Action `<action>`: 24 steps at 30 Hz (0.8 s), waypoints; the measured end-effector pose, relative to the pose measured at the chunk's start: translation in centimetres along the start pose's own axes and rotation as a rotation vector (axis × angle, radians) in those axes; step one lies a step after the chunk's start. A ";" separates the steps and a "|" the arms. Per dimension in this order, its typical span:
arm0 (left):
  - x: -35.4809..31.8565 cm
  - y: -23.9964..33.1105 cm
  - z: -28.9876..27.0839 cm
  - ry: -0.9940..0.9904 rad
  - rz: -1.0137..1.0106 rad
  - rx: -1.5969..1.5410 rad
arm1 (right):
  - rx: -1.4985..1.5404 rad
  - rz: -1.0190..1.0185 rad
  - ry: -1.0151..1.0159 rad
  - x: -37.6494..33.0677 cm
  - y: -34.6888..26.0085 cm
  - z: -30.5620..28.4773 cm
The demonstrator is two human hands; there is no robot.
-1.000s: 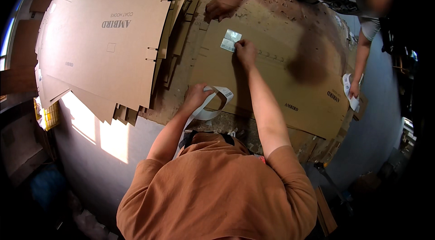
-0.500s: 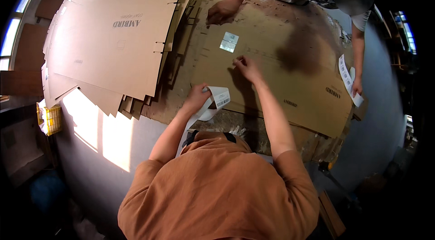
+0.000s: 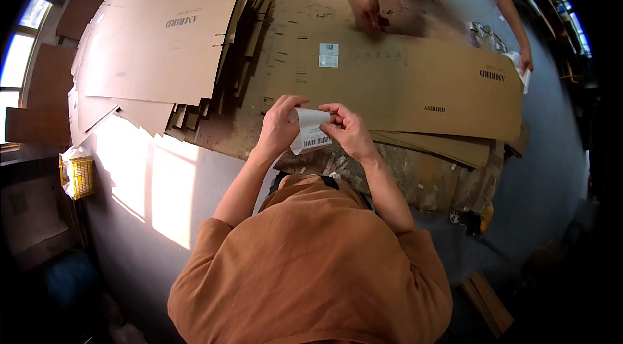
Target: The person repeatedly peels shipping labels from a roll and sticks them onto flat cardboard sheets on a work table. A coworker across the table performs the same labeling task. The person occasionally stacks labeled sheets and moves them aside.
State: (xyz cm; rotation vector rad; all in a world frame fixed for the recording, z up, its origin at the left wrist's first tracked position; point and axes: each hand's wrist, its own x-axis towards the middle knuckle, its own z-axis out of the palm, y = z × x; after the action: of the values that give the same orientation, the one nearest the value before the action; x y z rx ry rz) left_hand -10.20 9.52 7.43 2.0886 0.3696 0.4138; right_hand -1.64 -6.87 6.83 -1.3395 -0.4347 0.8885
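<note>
A white strip of barcode labels (image 3: pixel 311 124) is held up in front of me, above the near edge of the table. My left hand (image 3: pixel 279 126) is closed on the strip's left side. On its upper right edge, my right hand (image 3: pixel 349 131) pinches the strip between thumb and fingers. Just beyond my hands lies a flat brown cardboard sheet (image 3: pixel 402 91) with dark print. Two pale, shiny stickers (image 3: pixel 329 56) sit one above the other on that sheet, near its left part.
More cardboard sheets (image 3: pixel 428 147) show under the near edge. A tall stack of flat cardboard (image 3: pixel 149 52) covers the table's left. Across the table, a co-worker's hand (image 3: pixel 370 14) hovers by the sheet; the other (image 3: pixel 525 60) holds a white strip. A yellow basket (image 3: pixel 79 176) stands lower left.
My right hand has come back from above the cardboard to the label strip in my left hand. The co-worker's nearer hand has moved right along the sheet's far edge. The view has shifted.
</note>
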 end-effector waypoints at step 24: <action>-1.9 3.6 5.3 -0.226 -0.245 -0.018 | -0.520 -0.275 0.249 -4.7 -1.6 -4.9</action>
State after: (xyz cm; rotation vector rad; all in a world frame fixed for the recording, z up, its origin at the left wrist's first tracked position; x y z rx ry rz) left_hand -9.30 2.90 7.55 2.0166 0.4776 0.0354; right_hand -0.47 -13.64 8.26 -1.7864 -0.6648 0.3802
